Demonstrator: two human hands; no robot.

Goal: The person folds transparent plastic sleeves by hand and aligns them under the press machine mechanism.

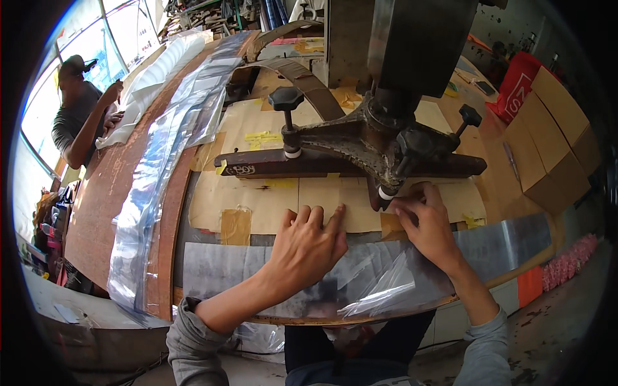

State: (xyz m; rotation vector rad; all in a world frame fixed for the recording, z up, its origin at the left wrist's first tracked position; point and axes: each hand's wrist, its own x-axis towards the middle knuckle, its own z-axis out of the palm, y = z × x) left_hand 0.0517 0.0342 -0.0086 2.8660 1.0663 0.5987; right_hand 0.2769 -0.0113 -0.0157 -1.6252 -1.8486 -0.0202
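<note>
My left hand (308,241) rests on a tan board (251,199) patched with brown tape, its index finger stretched forward and the other fingers bent. Nothing shows in its grasp. My right hand (428,222) is close to the white-tipped foot (386,194) of a heavy metal press head (380,135). Its fingers are bent toward the thumb, and whatever is between them is too small or hidden to make out. Across the board, under the press arms, lies a dark metal bar (309,166). Thin lines mark the board near my left fingertips.
Clear plastic sheeting (412,276) covers the near table edge; a long plastic strip (174,141) runs along the brown board at left. Cardboard boxes (547,138) and a red bag (515,83) stand at right. Another person (80,109) works at far left.
</note>
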